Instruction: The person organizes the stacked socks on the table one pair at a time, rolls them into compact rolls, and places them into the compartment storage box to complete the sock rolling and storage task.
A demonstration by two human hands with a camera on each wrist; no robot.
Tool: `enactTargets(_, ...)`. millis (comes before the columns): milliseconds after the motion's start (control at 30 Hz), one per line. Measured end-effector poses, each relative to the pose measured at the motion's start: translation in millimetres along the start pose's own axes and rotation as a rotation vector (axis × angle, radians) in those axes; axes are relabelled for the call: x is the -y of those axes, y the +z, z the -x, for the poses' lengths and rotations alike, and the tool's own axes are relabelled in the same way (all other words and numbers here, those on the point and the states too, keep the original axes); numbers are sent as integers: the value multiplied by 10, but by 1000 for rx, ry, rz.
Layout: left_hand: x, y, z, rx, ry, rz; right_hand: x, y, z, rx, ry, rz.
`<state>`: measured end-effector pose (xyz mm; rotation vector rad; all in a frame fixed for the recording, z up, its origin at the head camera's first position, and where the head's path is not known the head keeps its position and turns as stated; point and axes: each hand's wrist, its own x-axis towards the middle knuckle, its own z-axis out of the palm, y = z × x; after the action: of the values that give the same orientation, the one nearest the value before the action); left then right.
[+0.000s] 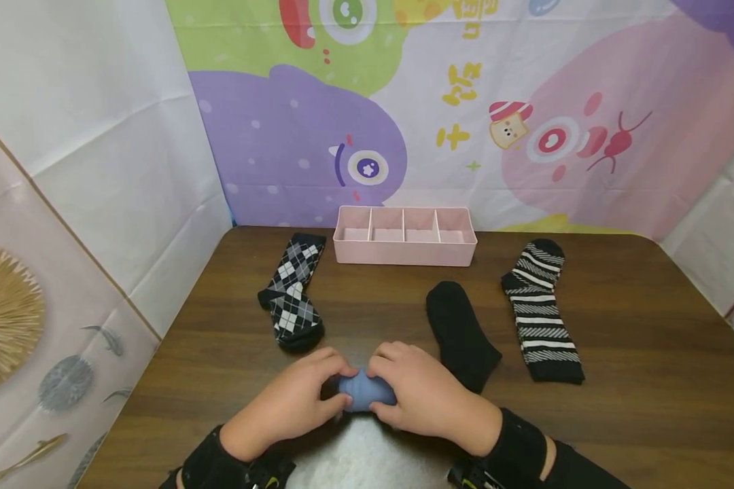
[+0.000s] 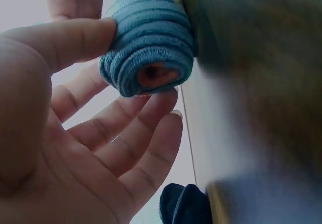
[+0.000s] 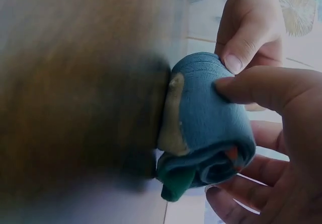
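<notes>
A blue sock [image 1: 365, 391], rolled into a tight bundle, lies at the near edge of the table between both hands. The left hand [image 1: 296, 397] grips one end, thumb on the near side and fingers on the far side. From the other end the right hand [image 1: 425, 394] holds it the same way. In the left wrist view the rolled sock [image 2: 151, 38] shows ribbed folds and a bit of orange inside. A beige patch and a green tip appear on the rolled sock [image 3: 214, 108] in the right wrist view.
A black sock [image 1: 461, 333] lies just beyond the right hand, a striped sock [image 1: 541, 312] farther right. An argyle sock [image 1: 293, 292] lies on the left of the wooden table [image 1: 208, 367]. At the back stands a pink box [image 1: 404, 255] with several compartments, before a cartoon cloth [image 1: 318, 136].
</notes>
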<state>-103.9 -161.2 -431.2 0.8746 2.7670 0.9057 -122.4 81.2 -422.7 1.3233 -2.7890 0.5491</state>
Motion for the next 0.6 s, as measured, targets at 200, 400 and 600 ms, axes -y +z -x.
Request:
enactTargets(200,-9,11,-14,29,-38,31,27,-23,16,-2,10,48)
enactTargets(400,-36,25,-14,44,-80,86,46,-49,31,-36,45,54)
enactTargets(600,-74,42,-27,30,-96,149,73,-77,37,-84,155,95)
